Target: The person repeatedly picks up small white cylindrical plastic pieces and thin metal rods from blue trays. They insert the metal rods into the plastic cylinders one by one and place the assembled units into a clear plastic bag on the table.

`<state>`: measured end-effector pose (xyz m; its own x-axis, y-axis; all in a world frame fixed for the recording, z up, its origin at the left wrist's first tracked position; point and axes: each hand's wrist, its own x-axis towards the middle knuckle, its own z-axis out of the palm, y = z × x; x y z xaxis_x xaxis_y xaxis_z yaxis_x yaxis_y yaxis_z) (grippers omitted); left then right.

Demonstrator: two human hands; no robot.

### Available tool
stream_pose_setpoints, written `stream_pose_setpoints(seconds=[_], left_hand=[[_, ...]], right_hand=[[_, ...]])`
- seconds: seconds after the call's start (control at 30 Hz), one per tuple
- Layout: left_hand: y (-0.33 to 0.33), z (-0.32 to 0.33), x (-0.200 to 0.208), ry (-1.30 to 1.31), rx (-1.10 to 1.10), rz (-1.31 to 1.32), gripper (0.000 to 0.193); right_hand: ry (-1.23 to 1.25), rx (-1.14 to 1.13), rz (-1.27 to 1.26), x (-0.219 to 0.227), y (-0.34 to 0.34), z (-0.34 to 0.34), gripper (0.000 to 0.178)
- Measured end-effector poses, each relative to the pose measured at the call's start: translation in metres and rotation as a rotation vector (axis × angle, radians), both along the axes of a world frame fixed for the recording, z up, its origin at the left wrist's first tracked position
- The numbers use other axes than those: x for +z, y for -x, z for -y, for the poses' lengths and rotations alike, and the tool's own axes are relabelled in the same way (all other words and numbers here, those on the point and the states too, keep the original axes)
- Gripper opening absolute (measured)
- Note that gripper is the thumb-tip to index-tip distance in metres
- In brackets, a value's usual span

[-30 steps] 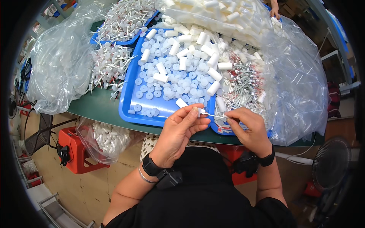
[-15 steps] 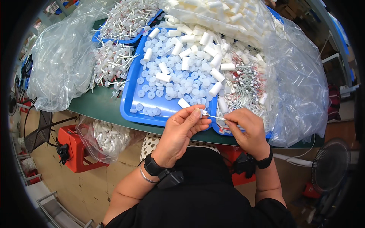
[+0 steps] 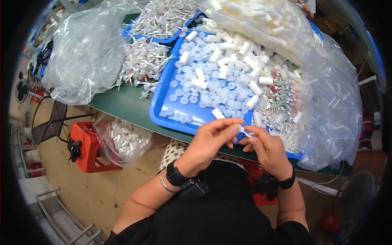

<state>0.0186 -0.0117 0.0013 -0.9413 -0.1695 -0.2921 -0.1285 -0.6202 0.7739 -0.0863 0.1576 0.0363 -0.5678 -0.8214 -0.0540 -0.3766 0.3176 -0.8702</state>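
My left hand [image 3: 210,141] is closed in a pinch on one end of a small white stick-like part [image 3: 244,131]. My right hand [image 3: 270,150] pinches the part's other end. The fingers hide most of it, so its exact kind does not show. Both hands hover over the near edge of a blue tray [image 3: 163,114]. In that tray lie many pale translucent discs [image 3: 220,92] with centre holes, and short white foam-like cylinders [image 3: 199,83] among them. Just beyond my right hand is a heap of metal pins [image 3: 281,98] with reddish bits.
A clear bag of white cylinders [image 3: 261,20] lies at the back. Stick-and-disc pieces [image 3: 145,61] are heaped at left, with more in another blue tray [image 3: 167,40]. Clear plastic bags [image 3: 83,53] flank the green table [image 3: 118,102]. A red stool [image 3: 86,141] and a fan [image 3: 355,194] stand below.
My hands have come closer together, and less of the thin part shows between them. The view has shifted, so the table's contents appear farther right.
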Motion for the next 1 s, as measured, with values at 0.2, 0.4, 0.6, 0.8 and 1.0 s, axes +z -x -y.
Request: stream_pose_setpoints(seconds=[0.2, 0.4, 0.6, 0.8, 1.0], left_hand=[[0.004, 0.134, 0.007, 0.199, 0.681, -0.237, 0.032], [-0.002, 0.152, 0.014, 0.432, 0.741, -0.091, 0.056], [-0.003, 0.080, 0.000, 1.040, 0.129, 0.012, 0.027], [0.000, 0.065, -0.008, 1.637, 0.138, -0.145, 0.023], [-0.014, 0.080, 0.001, 1.771, 0.047, 0.038, 0.021]], right_hand=[[-0.070, -0.201, -0.398, 0.011, 0.034, -0.025, 0.023], [-0.218, -0.100, -0.721, -0.002, 0.048, -0.041, 0.014], [-0.355, -0.045, -0.928, -0.021, 0.049, -0.030, 0.004], [-0.352, 0.011, -0.962, -0.015, 0.050, -0.031, 0.004], [-0.136, -0.198, -0.811, -0.005, 0.049, -0.034, 0.009]])
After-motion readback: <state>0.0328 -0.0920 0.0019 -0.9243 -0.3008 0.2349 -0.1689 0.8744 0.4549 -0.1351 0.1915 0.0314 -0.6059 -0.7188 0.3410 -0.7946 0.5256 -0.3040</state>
